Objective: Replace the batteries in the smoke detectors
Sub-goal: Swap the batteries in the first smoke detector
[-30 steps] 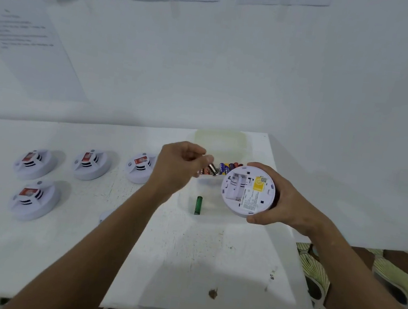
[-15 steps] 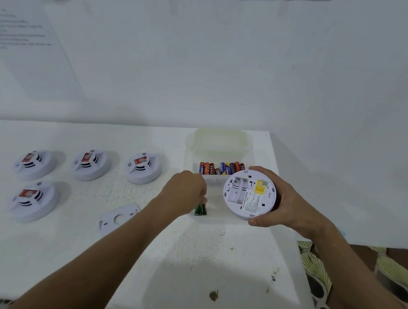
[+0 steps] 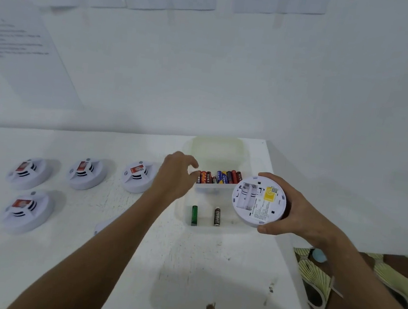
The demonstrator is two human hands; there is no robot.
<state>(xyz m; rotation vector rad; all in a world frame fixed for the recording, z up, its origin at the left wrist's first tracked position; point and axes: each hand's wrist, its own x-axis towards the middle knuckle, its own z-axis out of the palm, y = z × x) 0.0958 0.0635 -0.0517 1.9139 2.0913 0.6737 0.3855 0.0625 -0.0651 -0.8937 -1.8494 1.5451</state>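
My right hand (image 3: 295, 214) grips a round white smoke detector (image 3: 259, 201), held with its back towards me; the battery bay shows no batteries and a yellow label sits beside it. My left hand (image 3: 176, 174) hovers with loosely curved fingers at the left end of a row of several coloured batteries (image 3: 219, 176) in a clear box (image 3: 226, 190). It holds nothing that I can see. In the box's near compartment lie a green battery (image 3: 194, 214) and a black battery (image 3: 217, 216), side by side and apart.
Several white smoke detectors (image 3: 137, 178) with red labels sit face up on the white table (image 3: 184, 267) at the left. A white mounting plate (image 3: 104, 225) peeks out from behind my left forearm. The box's lid (image 3: 216, 147) lies behind it. The table's right edge is near.
My left hand dropped to the near compartment with a battery, left the black one beside the green one, then rose to the battery row. The detector stayed in my right hand.
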